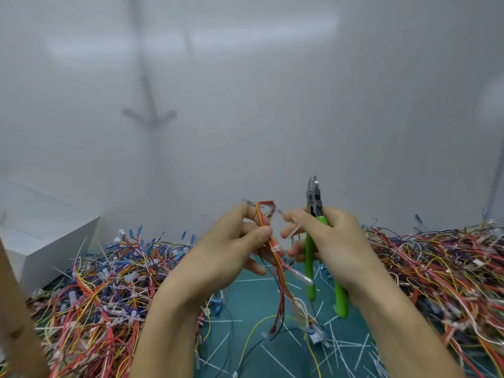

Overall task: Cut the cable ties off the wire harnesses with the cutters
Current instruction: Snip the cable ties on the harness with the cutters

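My left hand point(234, 244) pinches a wire harness point(275, 257) of red, yellow and dark wires, held up above the green mat; the wires hang down toward a blue connector point(316, 334). A white cable tie point(276, 248) wraps the bundle just below my left thumb. My right hand point(330, 241) grips green-handled cutters point(313, 203), jaws pointing up and nearly closed, clear of the wires. The right hand's forefinger and thumb also pinch a loose white cable tie strip point(293, 231) next to the harness.
Large heaps of tangled coloured harnesses lie on the left point(103, 290) and on the right point(441, 274). Several cut white tie pieces litter the green mat point(245, 350). A white box point(41, 241) stands at the far left, and a white wall lies behind.
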`<state>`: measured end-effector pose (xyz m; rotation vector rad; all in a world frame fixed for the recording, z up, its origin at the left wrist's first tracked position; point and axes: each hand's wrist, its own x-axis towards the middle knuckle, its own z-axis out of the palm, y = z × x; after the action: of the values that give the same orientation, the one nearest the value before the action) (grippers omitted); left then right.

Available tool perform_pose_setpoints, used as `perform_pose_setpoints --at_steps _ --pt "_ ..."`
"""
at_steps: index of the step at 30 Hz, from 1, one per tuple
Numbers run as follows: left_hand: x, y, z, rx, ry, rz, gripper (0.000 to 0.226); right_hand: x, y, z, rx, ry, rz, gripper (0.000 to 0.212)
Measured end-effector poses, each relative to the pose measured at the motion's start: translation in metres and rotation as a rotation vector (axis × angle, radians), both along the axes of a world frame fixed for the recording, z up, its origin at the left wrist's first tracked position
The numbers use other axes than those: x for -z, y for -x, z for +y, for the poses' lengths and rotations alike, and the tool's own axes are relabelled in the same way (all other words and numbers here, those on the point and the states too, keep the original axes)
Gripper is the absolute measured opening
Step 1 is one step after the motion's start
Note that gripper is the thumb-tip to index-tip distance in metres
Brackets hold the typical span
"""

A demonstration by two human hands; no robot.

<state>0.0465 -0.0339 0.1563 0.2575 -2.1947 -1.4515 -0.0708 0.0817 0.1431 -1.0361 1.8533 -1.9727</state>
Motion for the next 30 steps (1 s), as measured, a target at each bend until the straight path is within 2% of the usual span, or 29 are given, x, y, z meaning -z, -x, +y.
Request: perform_pose_setpoints --at_steps 7,10,17,24,30 --pt "0.0 0.002 -0.004 -0.135 -0.078 0.137 0.01 0.0 0.0 0.007 -0.135 -0.444 0.332 0.05" --pt "-0.001 0.002 -0.006 -0.173 -0.061 0.153 0.008 0.0 0.0 0.012 -0.148 -0.547 0.427 0.066" --pt "0.0 0.003 -0.008 -0.225 -0.069 0.184 0.01 -0.009 -0.004 0.023 -0.132 -0.583 0.58 0.055" --pt "0.001 0.005 -0.01 -0.217 -0.061 0.179 0.01 -0.014 -0.008 0.025 -0.036 -0.627 0.672 0.062" --pt "0.002 0.005 -0.01 -0.183 -0.02 0.159 0.006 -0.012 -0.007 0.024 -0.019 -0.639 0.69 0.057"
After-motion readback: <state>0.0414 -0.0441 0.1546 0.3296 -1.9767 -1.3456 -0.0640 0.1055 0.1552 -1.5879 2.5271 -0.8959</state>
